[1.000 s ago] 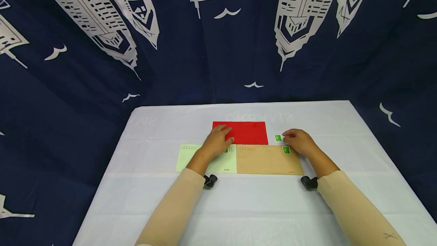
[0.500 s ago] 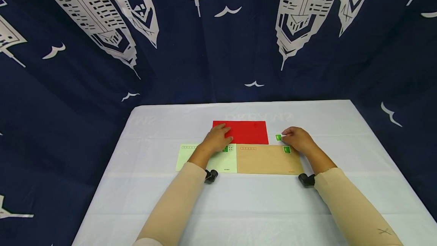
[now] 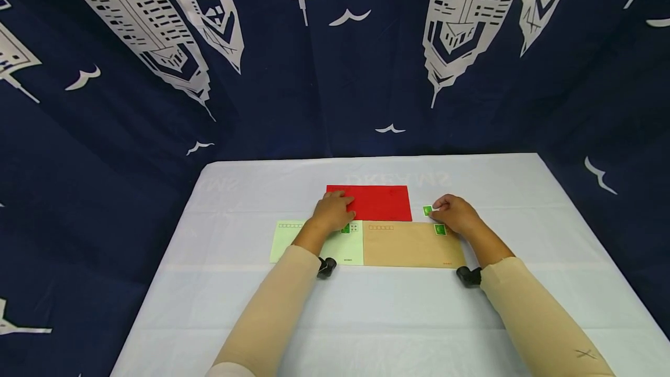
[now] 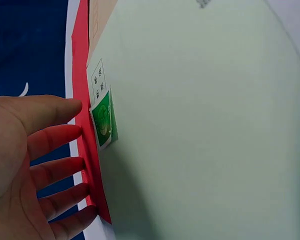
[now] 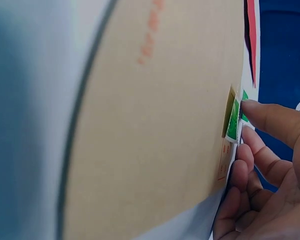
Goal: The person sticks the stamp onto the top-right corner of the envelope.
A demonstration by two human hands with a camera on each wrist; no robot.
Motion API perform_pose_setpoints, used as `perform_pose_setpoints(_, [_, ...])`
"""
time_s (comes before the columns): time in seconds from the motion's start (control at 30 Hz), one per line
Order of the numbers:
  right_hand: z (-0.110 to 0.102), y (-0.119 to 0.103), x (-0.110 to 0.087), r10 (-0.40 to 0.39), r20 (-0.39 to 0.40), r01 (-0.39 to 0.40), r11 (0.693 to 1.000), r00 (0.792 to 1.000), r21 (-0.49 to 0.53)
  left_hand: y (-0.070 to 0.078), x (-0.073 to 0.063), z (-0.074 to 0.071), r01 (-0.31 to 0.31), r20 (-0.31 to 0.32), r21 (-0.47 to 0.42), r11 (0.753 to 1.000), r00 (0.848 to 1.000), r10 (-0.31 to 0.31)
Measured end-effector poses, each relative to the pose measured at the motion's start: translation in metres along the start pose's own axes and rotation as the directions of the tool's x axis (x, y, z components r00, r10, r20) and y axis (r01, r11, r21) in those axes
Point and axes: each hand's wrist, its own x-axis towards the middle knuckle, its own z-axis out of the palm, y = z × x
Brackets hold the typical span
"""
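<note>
My left hand (image 3: 333,211) rests spread over the left part of a red envelope (image 3: 381,203), fingertips on its paper. Below that hand lies a pale green envelope (image 3: 342,252) bearing a green stamp (image 4: 102,120), which sticks up a little from the paper. On the right, my right hand (image 3: 456,214) is at a loose green stamp (image 3: 427,210) on the white cloth. Its thumb tip overlaps that stamp, with the index fingertip close by and the other fingers curled; whether they pinch it I cannot tell. Under this hand, a brown envelope (image 3: 408,246) carries another green stamp (image 5: 233,120).
The envelopes lie close together on a table with a white cloth (image 3: 398,313). Behind it hangs a dark blue curtain (image 3: 314,98) with white building shapes. Black wrist cameras sit at both wrists.
The loose stamp has shifted slightly and turned a little under the right thumb. My left fingers have drawn slightly closer together on the red envelope.
</note>
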Motion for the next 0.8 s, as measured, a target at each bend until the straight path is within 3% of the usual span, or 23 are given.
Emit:
perform_pose_setpoints(0.47, [0.0001,0.0032,-0.0002,0.015,0.002,-0.015,0.998,1.0,0.063,0.0063,0.0041,-0.0035,0.014,0.017,-0.012,1.0,1.0,-0.014])
perform_pose_setpoints(0.8, [-0.0021,0.0038,-0.0009,0.05,0.022,-0.053,0.984,0.999,0.168,0.0051,0.0079,0.0004,0.038,0.023,0.045,0.998,0.999,-0.039])
